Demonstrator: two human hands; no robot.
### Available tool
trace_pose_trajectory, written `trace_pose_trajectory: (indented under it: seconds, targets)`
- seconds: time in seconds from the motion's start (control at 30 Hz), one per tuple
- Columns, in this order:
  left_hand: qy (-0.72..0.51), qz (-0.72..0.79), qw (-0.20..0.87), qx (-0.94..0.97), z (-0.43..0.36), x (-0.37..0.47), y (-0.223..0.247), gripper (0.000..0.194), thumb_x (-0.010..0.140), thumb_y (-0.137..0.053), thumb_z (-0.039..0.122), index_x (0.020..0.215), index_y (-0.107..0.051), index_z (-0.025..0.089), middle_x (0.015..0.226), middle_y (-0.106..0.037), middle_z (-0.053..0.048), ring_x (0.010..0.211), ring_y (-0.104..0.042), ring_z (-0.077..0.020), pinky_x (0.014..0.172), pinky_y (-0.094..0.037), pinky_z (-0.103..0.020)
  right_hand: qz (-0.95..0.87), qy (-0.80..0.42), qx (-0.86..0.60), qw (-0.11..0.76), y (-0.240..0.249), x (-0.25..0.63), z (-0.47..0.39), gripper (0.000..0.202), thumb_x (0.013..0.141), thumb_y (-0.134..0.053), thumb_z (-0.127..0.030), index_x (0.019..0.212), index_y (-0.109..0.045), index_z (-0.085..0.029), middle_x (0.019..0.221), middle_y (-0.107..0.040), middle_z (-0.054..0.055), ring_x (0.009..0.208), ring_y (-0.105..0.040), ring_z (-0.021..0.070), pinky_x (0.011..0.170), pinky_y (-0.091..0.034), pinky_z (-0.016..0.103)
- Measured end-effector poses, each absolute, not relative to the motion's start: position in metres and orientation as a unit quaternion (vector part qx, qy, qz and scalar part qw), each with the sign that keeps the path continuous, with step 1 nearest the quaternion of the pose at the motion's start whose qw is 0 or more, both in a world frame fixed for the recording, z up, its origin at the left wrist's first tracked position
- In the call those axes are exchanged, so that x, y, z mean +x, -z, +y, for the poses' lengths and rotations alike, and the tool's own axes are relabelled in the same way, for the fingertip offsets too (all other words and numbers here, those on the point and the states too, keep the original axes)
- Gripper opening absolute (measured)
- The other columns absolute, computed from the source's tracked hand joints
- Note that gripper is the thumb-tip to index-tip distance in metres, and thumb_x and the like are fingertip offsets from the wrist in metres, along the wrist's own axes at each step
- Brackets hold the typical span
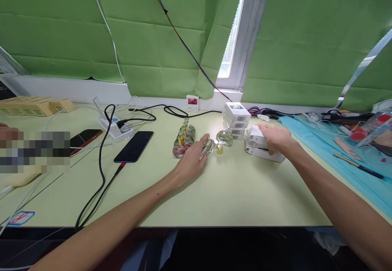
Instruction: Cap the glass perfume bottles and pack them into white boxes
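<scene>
My left hand [192, 158] is closed around a clear glass perfume bottle [208, 149] on the table. Just left of it stands a row of similar bottles [184, 137], some with gold-coloured necks. Another glass bottle [225, 137] lies to the right, with a small yellowish cap [219, 150] in front of it. My right hand [276, 138] is closed on a small white box [256, 133] at the top of a low pile. The lower white box [266, 155] has open flaps. My right fingertips are partly hidden.
Behind the bottles rises a stack of white boxes [236, 117]. A black phone [134, 146] with its cable and a white power strip [116, 129] are on the left. Blue sheeting [324, 150] bearing a pen [357, 165] covers the right side. Another person's hand [7, 133] shows at far left.
</scene>
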State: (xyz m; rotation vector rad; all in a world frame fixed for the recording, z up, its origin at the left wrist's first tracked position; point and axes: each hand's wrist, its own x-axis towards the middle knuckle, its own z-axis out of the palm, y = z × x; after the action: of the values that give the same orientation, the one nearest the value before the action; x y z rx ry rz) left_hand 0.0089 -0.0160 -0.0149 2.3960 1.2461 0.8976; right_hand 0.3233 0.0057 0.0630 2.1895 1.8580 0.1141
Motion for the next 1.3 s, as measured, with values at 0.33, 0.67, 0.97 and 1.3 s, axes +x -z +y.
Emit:
trace_pose_trajectory:
  seconds: [0.33, 0.67, 0.97, 1.3]
  targets:
    - [-0.317, 0.426, 0.152, 0.834, -0.016, 0.009, 0.015, 0.063, 0.097, -0.048, 0.023, 0.158, -0.031, 0.020, 0.095, -0.068, -0.007, 0.076, -0.063, -0.0200, 0.085, -0.050, -0.035, 0.660, -0.112, 0.740, 0.064, -0.086, 0.296, -0.013, 0.121, 0.059, -0.093, -0.041, 0.158, -0.027, -0.019, 0.163, -0.028, 0.028, 0.141, -0.039, 0.0461, 0.101, -0.043, 0.050]
    - [-0.330, 0.412, 0.141, 0.838, -0.015, 0.008, 0.017, 0.064, 0.096, -0.049, 0.019, 0.157, -0.031, 0.023, 0.119, -0.067, -0.012, 0.076, -0.062, -0.0184, 0.083, -0.050, -0.035, 0.818, -0.013, 0.571, -0.065, -0.074, 0.237, 0.011, 0.045, 0.096, -0.063, -0.027, 0.140, -0.057, -0.018, 0.133, -0.064, 0.017, 0.108, -0.066, 0.0271, 0.087, -0.049, 0.034]
    - [-0.331, 0.408, 0.146, 0.838, -0.017, 0.008, 0.015, 0.063, 0.096, -0.049, 0.018, 0.157, -0.032, 0.023, 0.119, -0.067, -0.012, 0.080, -0.063, -0.0195, 0.085, -0.050, -0.036, 0.791, -0.034, 0.611, -0.016, -0.056, 0.230, 0.023, 0.033, 0.097, -0.061, -0.026, 0.128, -0.064, -0.018, 0.123, -0.067, 0.016, 0.110, -0.068, 0.0300, 0.076, -0.047, 0.031]
    - [-0.332, 0.403, 0.149, 0.840, -0.018, 0.008, 0.015, 0.063, 0.096, -0.049, 0.018, 0.156, -0.031, 0.022, 0.117, -0.068, -0.011, 0.082, -0.063, -0.0202, 0.086, -0.050, -0.036, 0.735, -0.043, 0.673, 0.077, -0.069, 0.230, 0.012, 0.021, 0.089, -0.060, -0.017, 0.106, -0.070, -0.013, 0.110, -0.069, 0.017, 0.096, -0.070, 0.0301, 0.066, -0.045, 0.030]
